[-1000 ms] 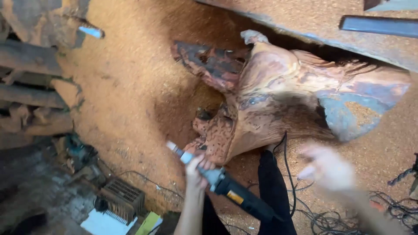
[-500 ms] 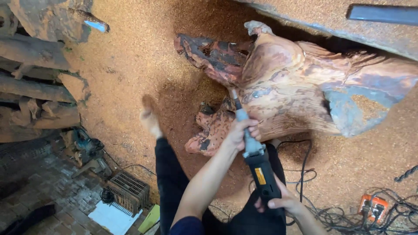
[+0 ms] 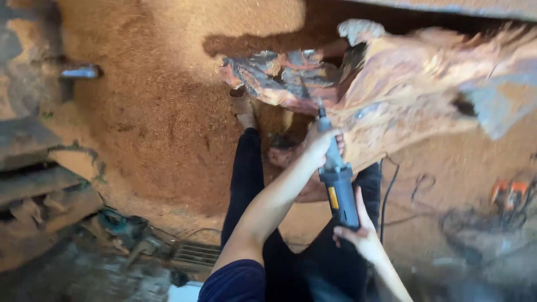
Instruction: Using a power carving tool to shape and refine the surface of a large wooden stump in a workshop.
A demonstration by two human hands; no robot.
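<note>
**A:** Where is the grinder [image 3: 339, 187] now?

**B:** In both hands, tip up against the reddish wood block [image 3: 391, 95] that lies on the sawdust floor [image 3: 156, 140]. The left hand [image 3: 321, 144] wraps the neck close behind the bit; the right hand [image 3: 362, 235] cups the rear end of the grey body. Both grips are closed on the tool.

**A:** Is that a good hold for carving?

**B:** I'd say so. The front hand steers, the rear one steadies. To my mind the bit should meet the wood at a shallow angle with light pressure, so it shaves rather than digs in and kicks.

**A:** Anything in the way?

**B:** The cord [image 3: 386, 193] runs down just beside the right leg [image 3: 366, 184], near the tool's tail. Best kept behind the body and away from the bit. The left foot [image 3: 241, 103] sits right under the carved edge, close to the work, so sweeps should probably go away from it.

**A:** Can you see the cut itself?

**B:** No. The tip is blurred against the dark hollow; I can't tell whether it touches.
</note>
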